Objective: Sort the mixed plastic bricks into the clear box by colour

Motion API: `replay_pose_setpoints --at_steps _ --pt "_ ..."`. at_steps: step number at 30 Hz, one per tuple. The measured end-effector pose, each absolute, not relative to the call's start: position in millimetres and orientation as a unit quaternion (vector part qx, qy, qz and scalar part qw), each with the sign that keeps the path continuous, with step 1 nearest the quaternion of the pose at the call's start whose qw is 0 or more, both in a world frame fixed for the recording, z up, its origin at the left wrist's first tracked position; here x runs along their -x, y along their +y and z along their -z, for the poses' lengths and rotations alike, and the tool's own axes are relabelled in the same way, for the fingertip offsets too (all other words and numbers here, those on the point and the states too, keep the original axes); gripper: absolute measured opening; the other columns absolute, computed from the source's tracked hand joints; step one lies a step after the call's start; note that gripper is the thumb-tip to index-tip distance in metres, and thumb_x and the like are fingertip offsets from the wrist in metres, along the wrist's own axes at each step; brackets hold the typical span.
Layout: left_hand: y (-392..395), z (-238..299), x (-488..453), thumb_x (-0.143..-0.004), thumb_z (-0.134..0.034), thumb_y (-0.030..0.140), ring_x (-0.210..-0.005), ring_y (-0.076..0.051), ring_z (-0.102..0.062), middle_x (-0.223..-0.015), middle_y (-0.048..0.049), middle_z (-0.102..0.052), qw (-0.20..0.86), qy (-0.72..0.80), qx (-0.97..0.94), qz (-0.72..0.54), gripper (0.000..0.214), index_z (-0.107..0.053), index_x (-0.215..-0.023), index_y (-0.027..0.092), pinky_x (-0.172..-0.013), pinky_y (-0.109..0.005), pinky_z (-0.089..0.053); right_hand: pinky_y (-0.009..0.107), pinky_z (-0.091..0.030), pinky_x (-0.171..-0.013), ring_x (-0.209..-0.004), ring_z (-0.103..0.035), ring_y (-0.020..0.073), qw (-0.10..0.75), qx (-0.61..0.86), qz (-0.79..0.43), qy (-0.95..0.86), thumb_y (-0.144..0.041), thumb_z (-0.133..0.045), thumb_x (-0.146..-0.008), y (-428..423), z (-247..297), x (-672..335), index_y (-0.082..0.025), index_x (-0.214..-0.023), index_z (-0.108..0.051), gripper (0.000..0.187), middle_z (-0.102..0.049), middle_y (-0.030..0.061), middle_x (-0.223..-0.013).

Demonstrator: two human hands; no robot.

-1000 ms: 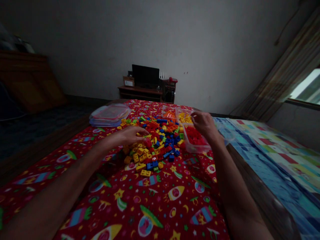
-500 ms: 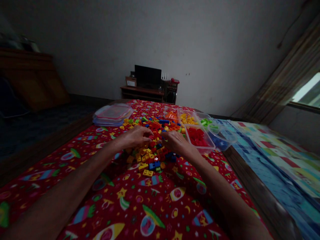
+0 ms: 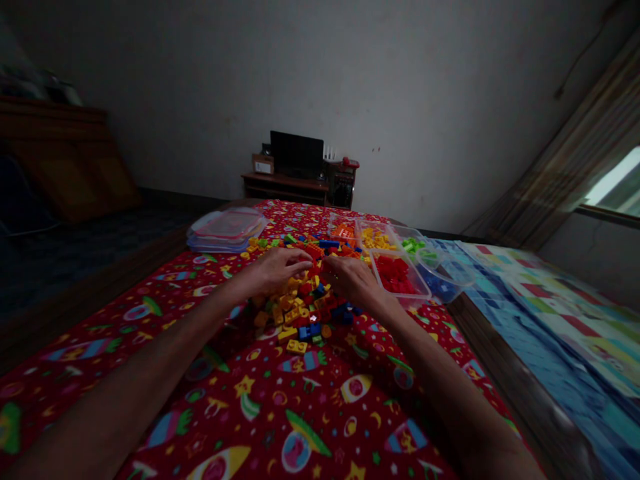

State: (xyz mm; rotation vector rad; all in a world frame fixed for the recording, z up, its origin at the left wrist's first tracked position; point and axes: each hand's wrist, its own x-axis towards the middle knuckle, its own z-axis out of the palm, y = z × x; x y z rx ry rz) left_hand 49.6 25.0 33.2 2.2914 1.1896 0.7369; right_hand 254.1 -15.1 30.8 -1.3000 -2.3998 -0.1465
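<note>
**Both hands close together over a mixed heap of toy bricks**

Nearest is the red rocket-print tablecloth (image 3: 325, 427), with a yellow two-stud brick (image 3: 297, 347) lying at the near edge of the brick heap (image 3: 287, 313). The heap, mostly yellow, red and blue on this side, spreads across the middle of the table, under and beyond the hands.

The left hand (image 3: 280, 269) is over the heap's left part, fingers bent and thumb drawn in below them; whether a brick sits between the tips, I cannot tell. The right hand (image 3: 353, 277) faces it across a narrow gap, its fingers curled down towards the bricks. Its tips are hard to make out, so I cannot say whether it grips anything.

Good handling here, I judge, means pinching one brick by its flat sides with thumb and forefinger, lifting straight up so its neighbours do not slide, and leaving each hand its own side of the heap so the fingers do not collide. The right wrist should clear the rim of the red-brick tub (image 3: 413, 301), just beside it.

Right of that stands a rounded tub (image 3: 464, 280) with blue pieces. Farther back are green bricks (image 3: 413, 245), yellow bricks (image 3: 375, 238) and orange bricks (image 3: 344, 232) in clear containers; stacked lids (image 3: 225, 227) lie left. A black monitor (image 3: 297, 153) stands beyond.
</note>
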Motion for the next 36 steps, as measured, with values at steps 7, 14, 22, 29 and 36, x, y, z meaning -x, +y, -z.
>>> replay_pose_setpoints --at_steps 7,14,22,29,36 --pt "51.1 -34.0 -5.0 -0.071 -0.055 0.045 -0.081 -0.022 -0.065 -0.089 -0.0048 -0.073 0.140 0.507 -0.828 -0.191 0.040 -0.071 -0.098 0.020 -0.070 -0.027 -0.049 0.026 -0.034 -0.063 -0.076 -0.058 0.0187 0.211 0.599 0.120 -0.763 -0.025 -0.046 -0.090 2.3 -45.1 -312.7 -0.015 -0.105 -0.063 0.025 -0.068 0.0114 -0.089" --pt "56.9 -19.5 -5.1 -0.065 -0.061 0.031 -0.098 -0.025 -0.063 -0.105 -0.0073 -0.070 0.114 0.480 -0.861 -0.119 0.038 -0.072 -0.100 0.021 -0.087 -0.031 -0.048 0.029 -0.042 -0.069 -0.088 -0.061 0.0229 0.139 0.726 0.092 -0.668 -0.023 -0.053 -0.083 10.0 -46.5 -371.8 -0.016 -0.099 -0.068 0.023 -0.068 0.0142 -0.100" --pt "55.8 -7.5 -14.8 -0.072 -0.056 0.030 -0.098 -0.025 -0.061 -0.103 -0.0099 -0.069 0.075 0.444 -0.880 -0.152 0.032 -0.070 -0.098 0.018 -0.092 -0.034 -0.045 0.027 -0.041 -0.066 -0.081 -0.063 0.0200 0.200 0.680 0.105 -0.698 -0.028 -0.049 -0.087 7.1 -51.9 -349.5 -0.017 -0.103 -0.069 0.027 -0.071 0.0118 -0.093" --pt "52.8 -8.2 -17.4 -0.083 -0.046 0.042 -0.086 -0.022 -0.062 -0.092 -0.0097 -0.070 0.068 0.458 -0.859 -0.218 0.034 -0.069 -0.088 0.017 -0.080 -0.029 -0.046 0.026 -0.028 -0.052 -0.060 -0.055 0.0149 0.133 0.613 0.092 -0.773 -0.018 -0.043 -0.088 -5.1 -48.7 -299.5 -0.017 -0.086 -0.069 0.026 -0.067 0.0089 -0.074" --pt "34.6 -21.5 -42.1 -0.087 -0.043 0.038 -0.082 -0.018 -0.063 -0.092 -0.0063 -0.071 0.097 0.387 -0.889 -0.225 0.034 -0.069 -0.092 0.017 -0.074 -0.025 -0.045 0.025 -0.029 -0.058 -0.072 -0.059 0.0160 0.143 0.490 0.069 -0.857 -0.028 -0.046 -0.092 -16.3 -33.4 -261.9 -0.019 -0.123 -0.054 0.033 -0.070 0.0082 -0.089"
